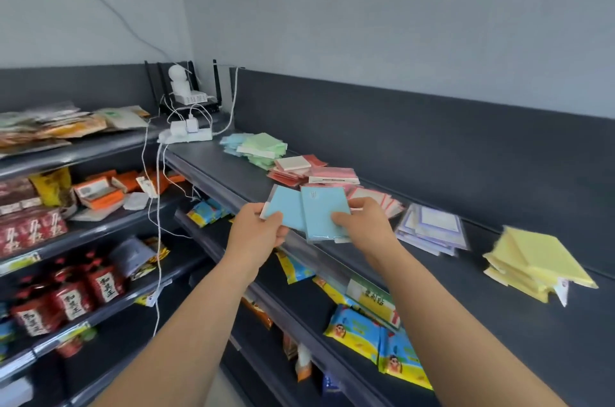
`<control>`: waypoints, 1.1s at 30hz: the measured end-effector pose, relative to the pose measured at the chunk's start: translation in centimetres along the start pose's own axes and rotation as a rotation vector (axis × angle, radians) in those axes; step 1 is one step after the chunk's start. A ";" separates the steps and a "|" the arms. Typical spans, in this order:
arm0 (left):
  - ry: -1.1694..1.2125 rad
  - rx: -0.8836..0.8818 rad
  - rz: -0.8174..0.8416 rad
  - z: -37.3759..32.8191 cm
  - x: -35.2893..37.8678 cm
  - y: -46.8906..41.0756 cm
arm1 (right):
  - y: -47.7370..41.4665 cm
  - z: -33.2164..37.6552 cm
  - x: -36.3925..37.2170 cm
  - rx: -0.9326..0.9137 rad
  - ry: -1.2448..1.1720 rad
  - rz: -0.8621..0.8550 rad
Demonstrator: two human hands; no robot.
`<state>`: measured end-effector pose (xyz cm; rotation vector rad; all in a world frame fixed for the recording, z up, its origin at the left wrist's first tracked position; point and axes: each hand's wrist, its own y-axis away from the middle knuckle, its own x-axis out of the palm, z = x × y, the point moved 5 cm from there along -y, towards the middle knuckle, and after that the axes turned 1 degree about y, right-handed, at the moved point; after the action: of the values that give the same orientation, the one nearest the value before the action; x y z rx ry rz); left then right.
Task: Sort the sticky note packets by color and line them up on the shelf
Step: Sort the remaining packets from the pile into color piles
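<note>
Red bottles (71, 298) at lower left and yellow packets (539, 260) at right are blurred.

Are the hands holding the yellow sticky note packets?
No, the left hand and right hand grip flat light-blue packets; the yellow sticky note packets lie stacked on the dark shelf.

Bright even indoor light, soft shadows; wide-angle bend at edges, motion blur lower left.

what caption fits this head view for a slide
Left hand and right hand hold blue sticky note packets at the shelf beside a green pile, red pile, purple pile and yellow pile.
</note>
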<state>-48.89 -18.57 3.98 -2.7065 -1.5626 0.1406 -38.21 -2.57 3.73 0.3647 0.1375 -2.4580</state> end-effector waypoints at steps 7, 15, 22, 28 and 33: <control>0.008 0.017 -0.026 0.3 -2.0 -10.2 | -8.9 3.4 5.5 -0.068 0.026 0.077; -0.044 0.036 -0.075 1.1 -6.1 -22.3 | -18.9 7.4 12.5 -0.069 0.137 0.121; 0.002 0.037 -0.065 1.8 -8.2 -31.6 | -25.6 8.4 17.5 -0.096 0.127 0.055; -0.001 0.033 0.001 2.6 -10.6 -39.6 | -31.2 10.0 22.1 -0.059 0.174 -0.015; -0.041 0.022 0.097 2.8 -13.3 -45.9 | -35.4 11.6 26.4 -0.047 0.234 -0.048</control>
<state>-95.39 -7.22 4.73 -2.7802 -1.4302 0.2140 -82.54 7.70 7.33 0.6350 0.3049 -2.4471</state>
